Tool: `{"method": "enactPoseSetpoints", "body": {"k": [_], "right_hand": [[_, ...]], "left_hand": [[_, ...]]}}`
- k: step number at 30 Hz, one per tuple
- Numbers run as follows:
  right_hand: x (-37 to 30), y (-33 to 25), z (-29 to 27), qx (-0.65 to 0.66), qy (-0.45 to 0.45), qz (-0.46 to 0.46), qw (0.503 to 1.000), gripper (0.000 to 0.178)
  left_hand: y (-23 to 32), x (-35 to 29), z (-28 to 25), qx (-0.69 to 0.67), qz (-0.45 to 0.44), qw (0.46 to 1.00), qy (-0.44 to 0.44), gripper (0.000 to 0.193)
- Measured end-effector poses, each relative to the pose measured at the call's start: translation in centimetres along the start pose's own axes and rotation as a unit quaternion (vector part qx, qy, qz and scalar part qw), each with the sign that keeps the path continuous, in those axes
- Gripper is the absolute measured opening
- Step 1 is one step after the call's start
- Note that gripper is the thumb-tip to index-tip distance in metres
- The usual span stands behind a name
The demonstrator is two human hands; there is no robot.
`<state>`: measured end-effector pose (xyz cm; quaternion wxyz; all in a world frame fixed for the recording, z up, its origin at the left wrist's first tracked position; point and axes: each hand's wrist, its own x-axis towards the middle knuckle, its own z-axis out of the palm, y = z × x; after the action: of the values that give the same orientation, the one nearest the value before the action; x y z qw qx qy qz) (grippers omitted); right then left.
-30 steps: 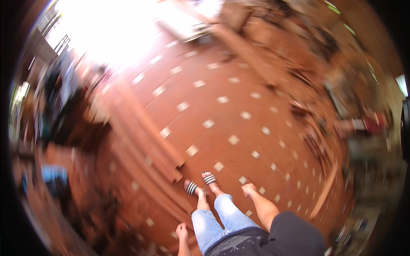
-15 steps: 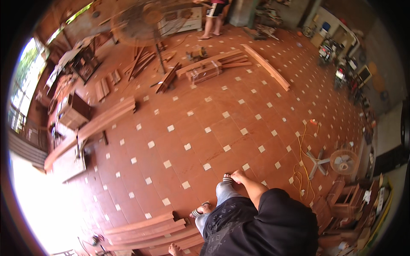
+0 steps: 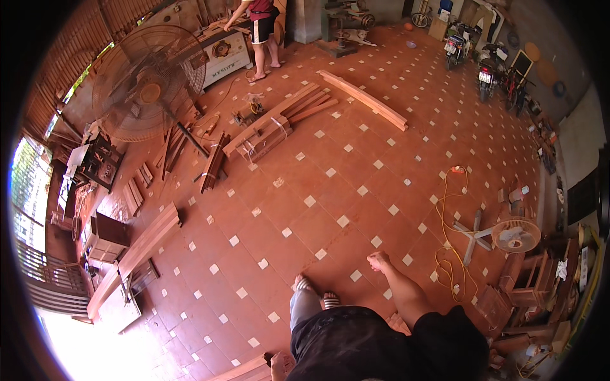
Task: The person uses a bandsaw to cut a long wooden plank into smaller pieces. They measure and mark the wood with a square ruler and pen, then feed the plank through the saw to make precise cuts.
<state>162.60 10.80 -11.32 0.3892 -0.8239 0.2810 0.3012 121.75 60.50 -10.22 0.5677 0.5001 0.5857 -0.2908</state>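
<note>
My right hand (image 3: 379,261) hangs in front of my body with its fingers curled, above the tiled floor (image 3: 286,209). Nothing shows in it. At the lower edge, beside my hip, my left hand (image 3: 278,366) is partly cut off, and its fingers are hard to make out. A small dark thing (image 3: 268,357) shows against it; I cannot tell whether it is held. Close by lie reddish wooden planks (image 3: 244,371). Between my torso and right arm, another piece of wood (image 3: 399,324) peeks out. My feet in striped sandals (image 3: 330,300) are mid-stride.
Ahead lie stacked boards (image 3: 270,130) and a long beam (image 3: 365,101). A large stand fan (image 3: 149,94) is at far left, near a person (image 3: 264,32) at a machine (image 3: 222,60). Long planks (image 3: 143,247) rest at left. Yellow cord (image 3: 448,254) and a smaller fan (image 3: 515,235) lie right; motorbikes (image 3: 486,70) stand beyond.
I have stepped forward and the view has tilted up and turned. The planks at lower left have mostly slipped out of view. My right arm has swung outward to the right.
</note>
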Motion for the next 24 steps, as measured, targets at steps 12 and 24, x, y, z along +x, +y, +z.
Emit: {"method": "enactPoseSetpoints", "body": {"k": [12, 24], "right_hand": [[13.2, -1.3, -13.2, 0.290, 0.075, 0.121, 0.947, 0.016], [17.2, -2.0, -16.0, 0.502, 0.025, 0.290, 0.814, 0.022]], "left_hand": [[39.9, 10.2, 10.7, 0.093, 0.061, 0.983, 0.143, 0.025], [94.8, 14.1, 54.2, 0.292, 0.493, 0.819, -0.021, 0.035]]}}
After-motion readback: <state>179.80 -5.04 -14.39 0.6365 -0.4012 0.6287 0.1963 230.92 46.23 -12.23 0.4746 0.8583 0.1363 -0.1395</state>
